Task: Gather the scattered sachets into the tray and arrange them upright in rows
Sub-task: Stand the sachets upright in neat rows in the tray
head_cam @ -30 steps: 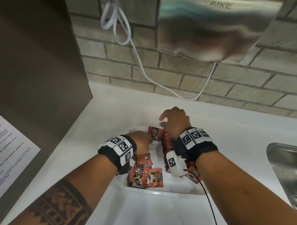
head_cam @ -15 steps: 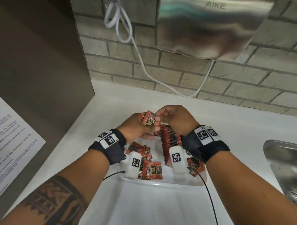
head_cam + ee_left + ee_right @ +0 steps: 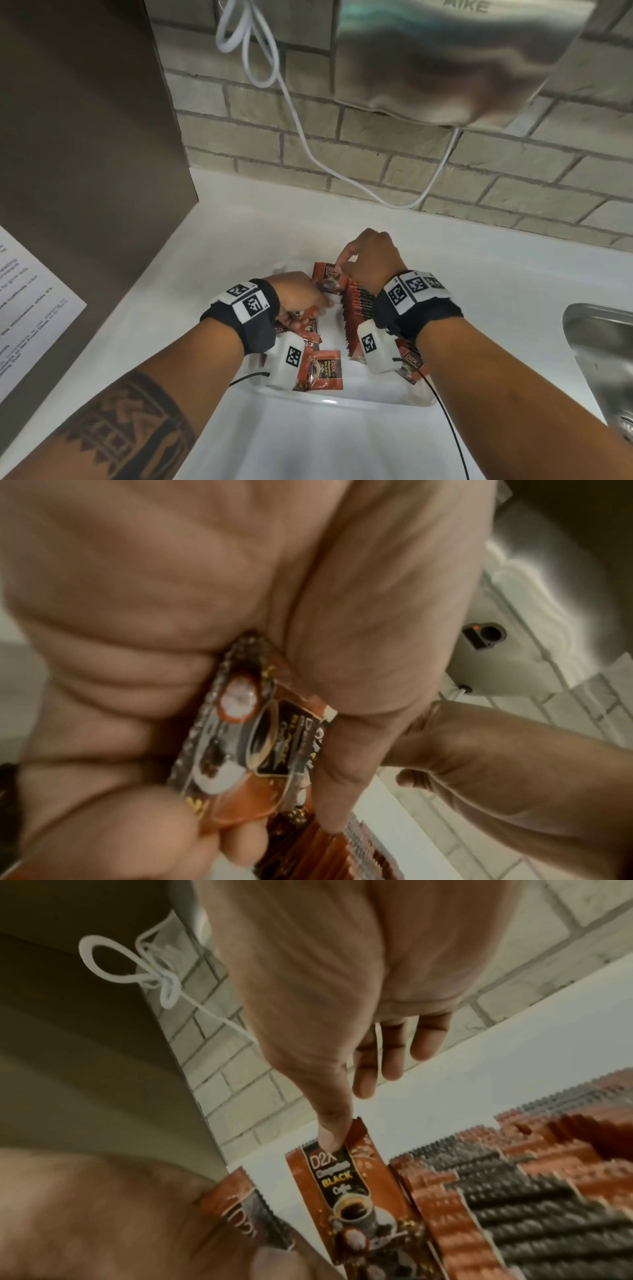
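A white tray (image 3: pixel 359 399) sits on the white counter and holds red-orange coffee sachets. One row of sachets (image 3: pixel 359 308) stands upright under my right wrist, seen again in the right wrist view as the row (image 3: pixel 514 1204). At the row's far end my right hand (image 3: pixel 340 262) pinches the top of one upright sachet (image 3: pixel 327 275), thumb on its front (image 3: pixel 342 1177). My left hand (image 3: pixel 320 303) is low over the loose sachets (image 3: pixel 323 371) in the tray's left half. It grips a sachet (image 3: pixel 246 745) between thumb and curled fingers.
A steel hand dryer (image 3: pixel 445 58) hangs on the brick wall above, with a white cable (image 3: pixel 308 147) looping down. A steel sink (image 3: pixel 603 349) lies at the right. A brown partition (image 3: pixel 85 137) with a paper notice (image 3: pixel 27 308) bounds the left.
Both hands were raised together with a sachet between them. Now the right hand has lowered it to the row's far end, and the left has dropped to the loose pile.
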Demonstrator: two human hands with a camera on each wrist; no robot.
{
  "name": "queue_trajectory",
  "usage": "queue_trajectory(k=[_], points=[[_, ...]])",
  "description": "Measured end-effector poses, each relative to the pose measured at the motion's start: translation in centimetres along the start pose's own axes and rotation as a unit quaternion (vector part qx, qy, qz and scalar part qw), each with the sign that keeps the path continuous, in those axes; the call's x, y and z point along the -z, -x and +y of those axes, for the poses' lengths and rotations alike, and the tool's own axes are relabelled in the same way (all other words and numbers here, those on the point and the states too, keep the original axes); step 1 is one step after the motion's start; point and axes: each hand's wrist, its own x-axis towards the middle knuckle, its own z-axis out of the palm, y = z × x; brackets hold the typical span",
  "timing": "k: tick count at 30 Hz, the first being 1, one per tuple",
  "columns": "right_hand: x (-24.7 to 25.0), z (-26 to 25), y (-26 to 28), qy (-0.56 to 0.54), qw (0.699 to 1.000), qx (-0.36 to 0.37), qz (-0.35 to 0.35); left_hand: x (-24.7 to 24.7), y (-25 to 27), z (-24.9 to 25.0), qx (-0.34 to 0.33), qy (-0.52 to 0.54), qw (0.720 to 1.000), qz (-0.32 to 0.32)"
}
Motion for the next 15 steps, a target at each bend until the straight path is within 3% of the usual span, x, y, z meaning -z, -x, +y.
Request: queue_trajectory(k=[6,15], points=[[-1.5,-0.5,-0.8,0.061,0.998,-0.021,-0.017,-0.1,-2.0,0.3,0.015,-0.010,1.000,-0.016],[-1.9,-0.1,-1.6,0.039,0.998,-0.013,-0.040,0.3,-3.3,0.5,0.046,-0.009,0.999,-0.021]])
